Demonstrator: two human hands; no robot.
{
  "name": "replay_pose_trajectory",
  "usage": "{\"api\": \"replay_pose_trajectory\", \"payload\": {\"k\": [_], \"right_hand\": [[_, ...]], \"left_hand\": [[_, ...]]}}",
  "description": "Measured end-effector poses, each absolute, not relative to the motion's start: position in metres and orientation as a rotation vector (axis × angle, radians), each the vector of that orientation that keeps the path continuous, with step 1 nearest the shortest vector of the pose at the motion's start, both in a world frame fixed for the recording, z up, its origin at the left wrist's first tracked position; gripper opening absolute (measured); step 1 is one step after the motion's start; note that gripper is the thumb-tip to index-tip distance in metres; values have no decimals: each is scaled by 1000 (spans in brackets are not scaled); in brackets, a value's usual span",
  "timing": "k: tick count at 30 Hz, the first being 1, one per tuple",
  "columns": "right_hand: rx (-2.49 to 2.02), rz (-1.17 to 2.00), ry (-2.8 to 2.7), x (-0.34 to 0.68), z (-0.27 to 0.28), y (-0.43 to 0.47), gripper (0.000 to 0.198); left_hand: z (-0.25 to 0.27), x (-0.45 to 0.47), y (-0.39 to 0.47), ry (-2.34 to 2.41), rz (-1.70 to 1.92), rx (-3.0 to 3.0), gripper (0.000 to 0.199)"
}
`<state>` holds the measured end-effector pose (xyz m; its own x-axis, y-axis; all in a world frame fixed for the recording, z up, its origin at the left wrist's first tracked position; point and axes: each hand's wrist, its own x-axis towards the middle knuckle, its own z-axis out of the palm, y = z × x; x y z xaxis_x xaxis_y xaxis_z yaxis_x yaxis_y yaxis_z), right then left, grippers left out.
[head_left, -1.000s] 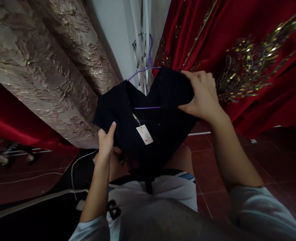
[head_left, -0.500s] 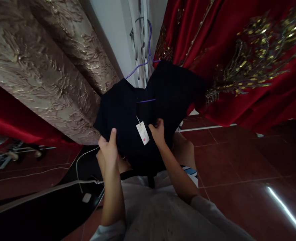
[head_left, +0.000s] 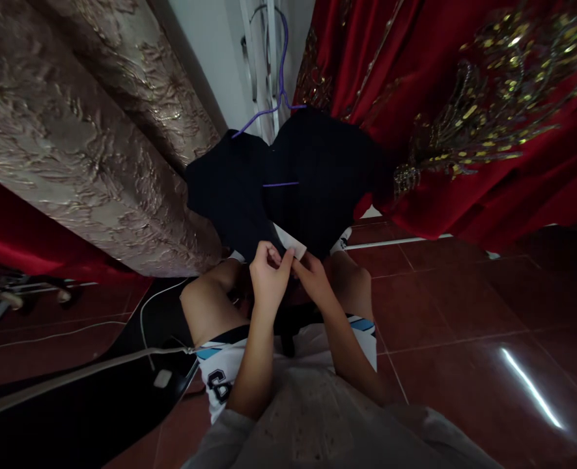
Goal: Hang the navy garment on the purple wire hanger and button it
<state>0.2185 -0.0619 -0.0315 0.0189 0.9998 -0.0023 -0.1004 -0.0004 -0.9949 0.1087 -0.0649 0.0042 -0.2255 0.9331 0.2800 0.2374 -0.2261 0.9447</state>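
Note:
A dark navy or black garment [head_left: 318, 169], like a short top with a V-shaped neck opening, hangs on a purple hanger [head_left: 281, 98]. At its front a white tag [head_left: 291, 240] lies tilted over the cloth, its lower end at my fingers. My left hand [head_left: 270, 273] is closed, with curled fingers and its thumb pressed in at the tag's lower edge, on the garment's front. Close against it, my right hand [head_left: 312, 275] pinches the cloth just below the tag. The fingertips partly hide what lies between them.
Red satin with gold sequins [head_left: 464, 130] hangs at the right, and a beige embossed drape [head_left: 98, 150] at the left. White metal rails [head_left: 269, 58] stand behind the hanger. A black surface with a pale cord [head_left: 98, 368] lies at lower left, above red floor tiles [head_left: 445, 326].
My left hand has left the garment's left side and moved right to meet my right hand at the front. The tag has turned and is now partly covered.

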Motion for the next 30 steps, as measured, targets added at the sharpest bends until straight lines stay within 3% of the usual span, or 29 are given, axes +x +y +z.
{"api": "replay_pose_trajectory", "payload": {"k": [8, 12, 21, 26, 30], "right_hand": [[-1022, 976, -1324, 231, -34, -75, 22], [-957, 1002, -1276, 230, -35, -77, 15], [-969, 1006, -1165, 220, -29, -80, 5], [-1020, 1105, -991, 215, -45, -44, 26], [-1253, 860, -1057, 207, -42, 28, 41]], "left_hand": [[-4, 115, -72, 1129, 1769, 1063, 27], [2, 114, -82, 927, 1685, 1073, 32], [-5, 119, -83, 1099, 1489, 1278, 13], [-24, 111, -68, 1091, 1513, 1107, 16], [-39, 99, -62, 1106, 1498, 1022, 23]]}}
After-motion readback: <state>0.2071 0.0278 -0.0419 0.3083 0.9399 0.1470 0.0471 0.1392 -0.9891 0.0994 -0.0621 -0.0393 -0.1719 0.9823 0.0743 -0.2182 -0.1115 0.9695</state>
